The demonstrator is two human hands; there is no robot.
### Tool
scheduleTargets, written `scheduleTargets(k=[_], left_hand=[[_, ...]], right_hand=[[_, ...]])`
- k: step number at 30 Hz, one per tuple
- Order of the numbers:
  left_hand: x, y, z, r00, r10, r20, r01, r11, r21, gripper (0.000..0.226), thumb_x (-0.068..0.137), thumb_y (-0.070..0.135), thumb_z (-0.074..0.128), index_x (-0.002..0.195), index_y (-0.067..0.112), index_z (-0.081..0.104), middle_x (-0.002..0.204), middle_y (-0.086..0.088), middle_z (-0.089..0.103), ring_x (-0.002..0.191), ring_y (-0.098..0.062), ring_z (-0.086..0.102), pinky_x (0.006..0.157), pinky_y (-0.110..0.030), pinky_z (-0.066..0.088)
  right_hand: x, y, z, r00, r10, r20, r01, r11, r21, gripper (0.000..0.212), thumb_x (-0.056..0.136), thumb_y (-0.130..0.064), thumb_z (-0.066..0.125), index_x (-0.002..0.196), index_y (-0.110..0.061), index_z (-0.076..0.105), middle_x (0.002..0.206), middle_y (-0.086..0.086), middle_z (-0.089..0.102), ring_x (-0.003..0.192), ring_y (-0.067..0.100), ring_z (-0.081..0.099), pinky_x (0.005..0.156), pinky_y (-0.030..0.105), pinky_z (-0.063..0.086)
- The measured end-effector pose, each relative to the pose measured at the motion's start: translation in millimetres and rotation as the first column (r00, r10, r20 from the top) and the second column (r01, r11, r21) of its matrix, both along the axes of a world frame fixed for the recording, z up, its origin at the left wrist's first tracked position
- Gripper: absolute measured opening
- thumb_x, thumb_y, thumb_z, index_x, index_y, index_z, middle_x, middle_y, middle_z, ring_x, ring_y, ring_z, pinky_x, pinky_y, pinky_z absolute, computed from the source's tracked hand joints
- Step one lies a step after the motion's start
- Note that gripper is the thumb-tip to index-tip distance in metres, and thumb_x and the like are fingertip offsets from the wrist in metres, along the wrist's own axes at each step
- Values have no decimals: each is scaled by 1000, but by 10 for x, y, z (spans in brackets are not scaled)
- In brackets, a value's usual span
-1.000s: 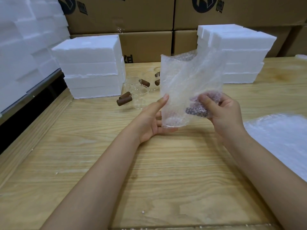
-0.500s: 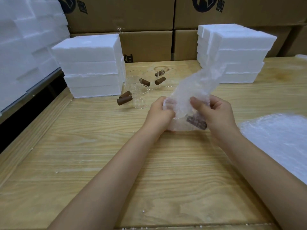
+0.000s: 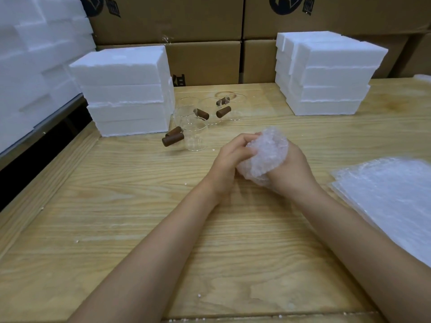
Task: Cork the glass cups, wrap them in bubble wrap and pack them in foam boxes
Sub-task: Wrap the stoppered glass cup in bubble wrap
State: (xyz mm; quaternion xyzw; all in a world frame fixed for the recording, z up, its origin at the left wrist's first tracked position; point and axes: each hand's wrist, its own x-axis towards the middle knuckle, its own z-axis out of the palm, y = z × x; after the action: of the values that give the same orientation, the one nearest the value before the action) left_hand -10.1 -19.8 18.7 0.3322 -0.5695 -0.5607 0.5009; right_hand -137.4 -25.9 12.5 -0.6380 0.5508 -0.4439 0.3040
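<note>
A bundle of bubble wrap sits between both my hands just above the wooden table; the corked cup inside is hidden by the wrap. My left hand curls its fingers over the bundle's left and top side. My right hand cups it from the right and below. Beyond them stand several clear glass cups with brown corks lying among them. A pile of bubble wrap sheets lies at the right.
Two stacks of white foam boxes stand at the back, one left and one right. Cardboard cartons line the wall behind. More foam is piled at the far left past the table's raised edge.
The tall loose flap of bubble wrap has been folded down and gathered. Both hands closed in round it, making a tight bundle, and the cork inside no longer shows.
</note>
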Motion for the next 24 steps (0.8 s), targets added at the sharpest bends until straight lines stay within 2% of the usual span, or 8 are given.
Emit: scheduleTargets(k=[4,6,9,13,15,18,21,24], left_hand=[[-81,-6,-40,997,54,46,-57,997,47,14,90,13,62,98,13,50,91,-1,64,68,-3,65,57,-21,54],[-76,-25,-73,994,73,77,-75,997,35,16,91,4,60,99,13,49,87,0,65,68,-7,65,55,-25,56],[-18,-54,-104,980,131,152,-125,991,-47,39,83,-21,47,102,12,50,84,1,64,67,-2,63,56,-19,51],[5,-62,-108,934,274,230,-239,956,-168,48,72,-22,34,94,18,51,84,4,58,70,-9,54,57,-22,45],[14,-64,-117,919,311,242,-258,940,-224,48,70,-20,36,93,19,52,87,7,57,77,-9,55,64,-22,46],[-2,-40,-108,901,341,269,-272,926,-264,46,70,-17,41,92,22,52,91,12,58,80,3,56,70,-13,46],[-39,-17,-92,910,304,281,-236,939,-251,41,68,-6,52,95,25,50,100,11,57,84,11,55,70,-10,45],[-59,2,-67,960,172,219,-148,981,-123,42,62,12,58,100,27,50,106,-1,58,96,-12,61,76,-27,52]], right_hand=[[4,-10,-61,989,-8,-148,4,1000,-28,12,81,-26,64,92,-24,62,73,-12,62,61,-12,56,46,4,36],[28,31,-41,1000,17,-24,-17,1000,6,17,80,-19,63,95,-28,63,79,-9,66,67,-11,60,48,7,43],[6,59,11,989,124,85,-127,991,36,34,74,-11,60,99,-33,64,90,-8,71,83,8,67,71,29,56],[-48,35,86,845,311,435,-369,928,53,31,78,-11,54,105,-19,67,96,4,71,87,17,68,73,28,54],[-34,39,75,880,285,380,-324,945,41,21,94,-12,52,110,-19,65,101,2,71,90,14,68,77,26,53],[-12,47,16,974,202,105,-200,979,-30,30,92,-9,56,111,-31,60,103,-9,68,95,7,65,82,21,50],[2,55,10,999,38,27,-35,996,-87,41,85,0,52,99,-38,59,92,-15,66,86,1,62,66,10,46],[-12,64,24,997,-78,13,79,990,-113,47,76,6,51,96,-36,61,89,-20,63,85,-2,60,61,4,43]])
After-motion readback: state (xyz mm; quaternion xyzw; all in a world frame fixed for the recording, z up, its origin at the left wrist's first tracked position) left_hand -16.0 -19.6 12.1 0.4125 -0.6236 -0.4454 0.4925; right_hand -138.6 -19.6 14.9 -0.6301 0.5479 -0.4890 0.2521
